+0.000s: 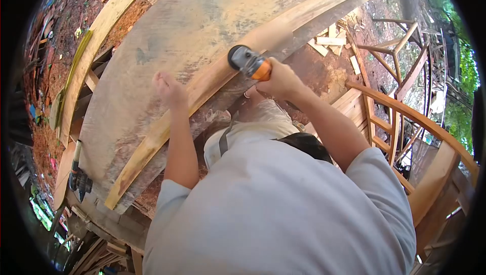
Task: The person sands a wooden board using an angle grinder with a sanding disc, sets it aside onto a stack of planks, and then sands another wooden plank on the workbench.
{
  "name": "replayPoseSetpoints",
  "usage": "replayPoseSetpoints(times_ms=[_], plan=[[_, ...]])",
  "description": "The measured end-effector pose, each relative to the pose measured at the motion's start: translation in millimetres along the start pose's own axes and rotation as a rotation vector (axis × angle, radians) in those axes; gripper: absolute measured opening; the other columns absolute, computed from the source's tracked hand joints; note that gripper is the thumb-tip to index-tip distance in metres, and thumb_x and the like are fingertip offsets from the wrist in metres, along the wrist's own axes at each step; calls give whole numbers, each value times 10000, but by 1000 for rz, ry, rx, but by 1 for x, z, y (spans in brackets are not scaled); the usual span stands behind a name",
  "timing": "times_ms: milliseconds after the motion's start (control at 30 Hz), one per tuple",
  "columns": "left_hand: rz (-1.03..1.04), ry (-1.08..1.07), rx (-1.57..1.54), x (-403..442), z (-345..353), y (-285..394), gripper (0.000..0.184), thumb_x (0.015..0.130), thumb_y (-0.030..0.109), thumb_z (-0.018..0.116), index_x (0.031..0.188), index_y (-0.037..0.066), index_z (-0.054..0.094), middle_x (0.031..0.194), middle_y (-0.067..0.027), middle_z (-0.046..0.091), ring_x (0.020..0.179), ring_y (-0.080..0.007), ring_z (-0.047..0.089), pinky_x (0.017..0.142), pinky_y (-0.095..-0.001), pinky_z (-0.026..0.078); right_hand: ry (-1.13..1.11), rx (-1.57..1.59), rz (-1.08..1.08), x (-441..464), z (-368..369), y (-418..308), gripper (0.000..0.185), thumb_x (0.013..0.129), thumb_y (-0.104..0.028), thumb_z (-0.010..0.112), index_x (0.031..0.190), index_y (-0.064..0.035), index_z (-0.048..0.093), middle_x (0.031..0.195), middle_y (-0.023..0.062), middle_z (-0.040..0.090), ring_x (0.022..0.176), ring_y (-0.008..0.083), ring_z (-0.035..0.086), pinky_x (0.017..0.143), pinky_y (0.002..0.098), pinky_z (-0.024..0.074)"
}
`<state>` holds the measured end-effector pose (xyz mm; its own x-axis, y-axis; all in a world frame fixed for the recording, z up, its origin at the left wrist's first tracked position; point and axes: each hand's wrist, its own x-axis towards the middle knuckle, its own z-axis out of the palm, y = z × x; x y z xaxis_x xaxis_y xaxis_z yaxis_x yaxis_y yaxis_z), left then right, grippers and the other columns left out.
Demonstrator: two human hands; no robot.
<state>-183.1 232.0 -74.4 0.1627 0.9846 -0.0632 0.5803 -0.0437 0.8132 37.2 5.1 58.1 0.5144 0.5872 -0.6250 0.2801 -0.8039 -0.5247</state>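
My right hand (281,78) is wrapped round the orange and grey body of a power tool (257,66). The tool's round dark disc lies over the middle of a long, slightly curved wooden plank (212,78); whether it touches the wood is unclear. The plank runs diagonally along the near edge of a dusty, worn tabletop (152,47). My left hand (169,89) is raised above the tabletop, just left of the plank, its fingers curled and blurred. I cannot tell if it holds anything.
Wood offcuts (331,39) lie on the ground beyond the table. A curved wooden frame (405,110) stands at the right. At the left are a long curved board (104,27) and a dark tool (79,179) by the table's edge.
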Motion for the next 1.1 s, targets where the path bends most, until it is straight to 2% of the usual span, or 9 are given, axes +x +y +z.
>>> replayPoseSetpoints(times_ms=[133, 233, 600, 700, 800, 900, 967, 1033, 1100], plan=[[195, 170, 406, 0, 40, -4, 512, 1091, 352, 410, 1145, -79, 680, 1548, -226, 403, 1467, -374, 346, 1212, -539, 225, 16, 96, 84, 9, -25, 18, 537, 735, -265, 799, 1161, -3, 603, 1036, 248, 732, 1011, 422, 713, 870, 457, 559], [134, 23, 652, -9, 41, 25, 562, 1094, 386, 378, 1152, -77, 692, 1595, -190, 346, 1524, -330, 262, 1227, -600, 162, 16, 73, 98, 19, -35, 28, 565, 742, -263, 798, 1219, -25, 611, 1065, 247, 728, 1037, 417, 705, 907, 438, 543], [74, -47, 830, -6, 52, 28, 605, 1096, 453, 359, 1055, -18, 737, 1645, -138, 255, 1562, -340, 161, 1221, -628, 169, 276, 283, 67, 87, -135, 128, 530, 751, -249, 802, 1208, -23, 661, 1027, 168, 744, 954, 304, 727, 888, 402, 558], [62, -39, 873, -5, 54, 27, 592, 1095, 459, 360, 1059, 14, 749, 1646, -135, 252, 1563, -330, 158, 1220, -626, 171, 146, 334, 272, 94, -173, 131, 444, 751, -246, 807, 1135, -56, 688, 837, 79, 695, 664, 186, 664, 610, 364, 557], [45, -42, 908, -6, 54, 30, 592, 1093, 469, 362, 1096, 22, 750, 1649, -127, 259, 1561, -321, 163, 1224, -616, 175, 172, 378, 316, 119, -200, 150, 402, 752, -247, 819, 1088, -62, 698, 776, 51, 662, 569, 159, 618, 508, 343, 517], [58, -38, 877, -6, 54, 30, 577, 1091, 462, 373, 1082, 21, 745, 1652, -130, 252, 1560, -326, 164, 1223, -618, 174, 271, 226, 103, 160, -237, 245, 352, 755, -250, 832, 1022, -57, 707, 735, 48, 638, 591, 155, 613, 555, 335, 529], [78, -24, 854, -5, 52, 25, 559, 1091, 445, 382, 1035, 24, 746, 1655, -141, 237, 1561, -338, 157, 1219, -629, 170, 306, 296, 171, 163, -252, 245, 340, 749, -259, 830, 983, -42, 712, 742, 52, 643, 626, 158, 631, 591, 345, 541], [71, -47, 882, -4, 52, 22, 524, 1087, 430, 410, 1007, 30, 739, 1654, -154, 235, 1557, -361, 160, 1211, -648, 177, 419, 460, 470, 143, -261, 195, 341, 745, -266, 817, 937, -1, 722, 776, 57, 665, 659, 170, 649, 616, 352, 547], [85, -34, 873, -4, 53, 20, 500, 1080, 416, 429, 997, 30, 735, 1655, -162, 231, 1555, -380, 158, 1205, -660, 178, 439, 441, 444, 148, -233, 203, 350, 746, -270, 818, 944, 3, 727, 787, 60, 673, 664, 173, 653, 611, 345, 544]])
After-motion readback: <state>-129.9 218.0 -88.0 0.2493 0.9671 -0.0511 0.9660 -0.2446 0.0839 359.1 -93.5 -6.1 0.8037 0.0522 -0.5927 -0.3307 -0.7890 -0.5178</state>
